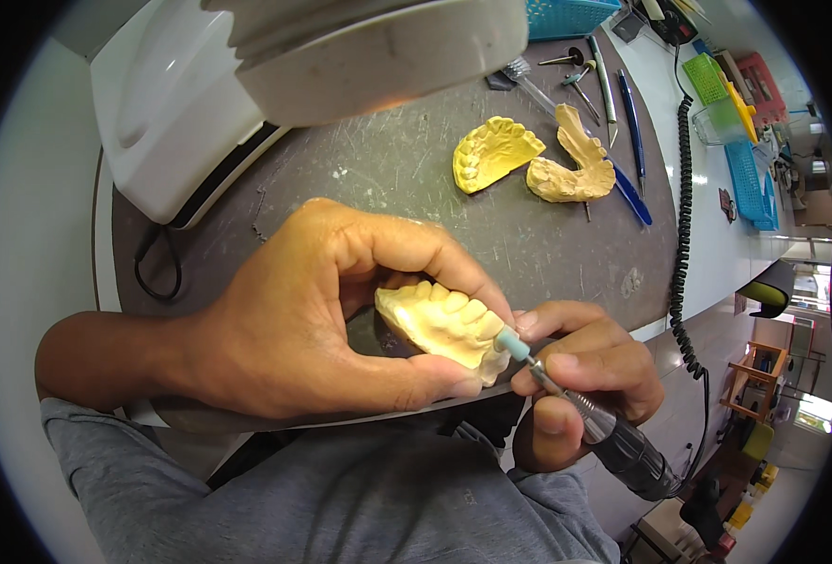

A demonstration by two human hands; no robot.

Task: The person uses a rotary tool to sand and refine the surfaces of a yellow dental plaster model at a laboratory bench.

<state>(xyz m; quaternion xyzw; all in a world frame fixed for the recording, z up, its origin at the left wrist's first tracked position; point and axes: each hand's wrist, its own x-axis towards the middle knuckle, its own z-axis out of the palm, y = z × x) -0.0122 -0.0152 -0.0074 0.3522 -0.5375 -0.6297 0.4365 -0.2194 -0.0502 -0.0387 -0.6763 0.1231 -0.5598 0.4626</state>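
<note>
My left hand [313, 315] grips a pale yellow plaster tooth cast [439, 324] between thumb and fingers, just above the front edge of the dark work mat [388, 169]. My right hand [585, 376] holds a black and silver rotary handpiece [613, 442] like a pen. Its small light-blue polishing tip [512, 346] touches the right end of the cast.
Two more yellow tooth casts [493, 152] [566, 174] lie at the back of the mat beside several hand tools and a blue pen [632, 122]. A white lamp head [378, 47] hangs overhead. A coiled black cord [684, 235] runs down the right side. Coloured baskets [745, 169] sit far right.
</note>
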